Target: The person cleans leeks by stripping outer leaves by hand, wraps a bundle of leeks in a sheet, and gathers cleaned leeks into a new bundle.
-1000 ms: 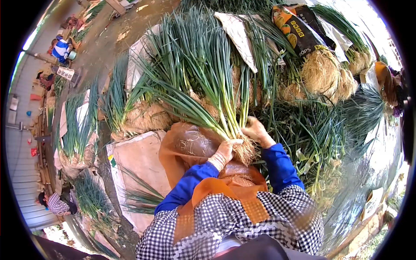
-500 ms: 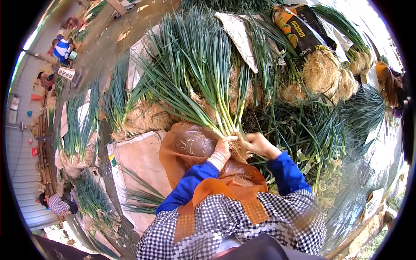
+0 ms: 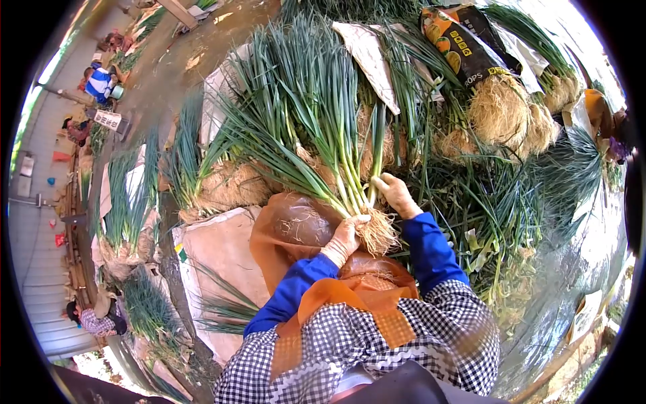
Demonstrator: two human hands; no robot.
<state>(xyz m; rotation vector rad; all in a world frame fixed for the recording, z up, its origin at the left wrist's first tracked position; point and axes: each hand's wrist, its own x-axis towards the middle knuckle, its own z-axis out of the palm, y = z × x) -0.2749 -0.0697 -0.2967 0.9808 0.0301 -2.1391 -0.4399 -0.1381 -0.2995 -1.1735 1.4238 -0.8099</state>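
My left hand (image 3: 344, 237) is closed round the lower stems of a bunch of green onions (image 3: 348, 174), just above the pale roots (image 3: 378, 234). The leaves fan out away from me, over the bundles behind. On the bunch's right side, my right hand (image 3: 398, 196) has its fingers closed on a stalk, above the root end. Beneath the roots lies the orange-brown sheer apron (image 3: 269, 225) over my lap.
Bundled green onions with tan roots (image 3: 499, 111) lie ahead, near a black printed bag (image 3: 463, 48). Loose leaves (image 3: 498, 209) are heaped to the right. A pale sack (image 3: 225, 249) lies to the left, and other people (image 3: 97, 320) are at the far left.
My right hand has moved up from the root end to a stalk on the bunch's right side. The roots are now more exposed. My left hand keeps its hold.
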